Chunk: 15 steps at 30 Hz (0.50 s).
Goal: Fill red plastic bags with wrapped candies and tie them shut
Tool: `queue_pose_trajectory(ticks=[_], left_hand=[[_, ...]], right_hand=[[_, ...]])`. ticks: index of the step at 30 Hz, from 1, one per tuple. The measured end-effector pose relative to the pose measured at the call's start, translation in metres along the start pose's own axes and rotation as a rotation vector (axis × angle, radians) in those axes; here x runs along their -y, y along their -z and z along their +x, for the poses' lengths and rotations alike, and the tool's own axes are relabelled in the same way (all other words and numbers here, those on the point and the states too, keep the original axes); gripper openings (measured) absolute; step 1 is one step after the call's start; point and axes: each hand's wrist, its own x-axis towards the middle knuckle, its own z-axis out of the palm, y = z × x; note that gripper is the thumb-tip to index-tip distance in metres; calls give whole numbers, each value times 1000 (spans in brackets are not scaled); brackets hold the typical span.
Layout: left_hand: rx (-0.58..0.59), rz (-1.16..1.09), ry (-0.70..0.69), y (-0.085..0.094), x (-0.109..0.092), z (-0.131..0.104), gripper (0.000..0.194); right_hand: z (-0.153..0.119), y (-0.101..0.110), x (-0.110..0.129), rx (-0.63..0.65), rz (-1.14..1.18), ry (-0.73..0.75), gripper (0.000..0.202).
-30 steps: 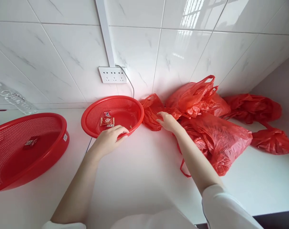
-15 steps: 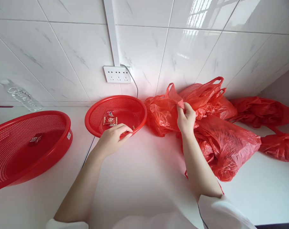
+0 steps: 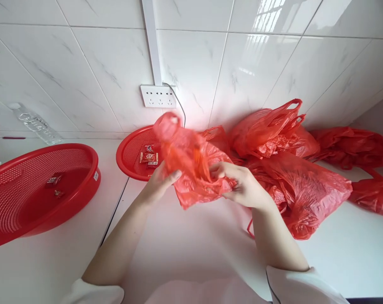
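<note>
A crumpled red plastic bag (image 3: 194, 156) hangs between my two hands, over the right part of the smaller red basket (image 3: 123, 154). My left hand (image 3: 161, 181) is closed on the bag's left side, its fingers partly hidden behind the plastic. At the bag's right side, my right hand (image 3: 237, 181) grips the edge with bent fingers. Inside the smaller basket lie several small wrapped snacks (image 3: 149, 157). What the bag contains, if anything, cannot be made out.
More red plastic bags (image 3: 302, 185) are heaped along the right. On the left stands a larger red basket (image 3: 93, 162) with small wrapped pieces (image 3: 55, 179) inside. A clear plastic bottle (image 3: 36, 124) leans by the wall. Above the baskets is a socket panel (image 3: 158, 96) with a cable.
My right hand has brought the red bag leftward from the heap toward the smaller basket. My left hand has left the basket's rim area and taken hold of the bag. The view has shifted slightly.
</note>
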Motion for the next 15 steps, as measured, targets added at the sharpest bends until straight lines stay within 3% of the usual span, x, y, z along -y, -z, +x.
queue_pose_trajectory(ticks=[3, 6, 8, 11, 15], left_hand=[[-114, 98, 11, -5, 3, 0, 27], [-144, 286, -60, -16, 5, -2, 13], [-110, 395, -149, -23, 5, -4, 11], [4, 551, -285, -24, 3, -9, 17], [91, 728, -370, -3, -7, -17, 6]], right_hand=[[-3, 6, 11, 344, -74, -213, 21], [-3, 8, 15, 434, -72, -378, 56], [-2, 8, 18, 377, -50, -397, 53], [-3, 10, 20, 242, -85, -389, 22], [-16, 30, 9, 0, -328, -532, 18]])
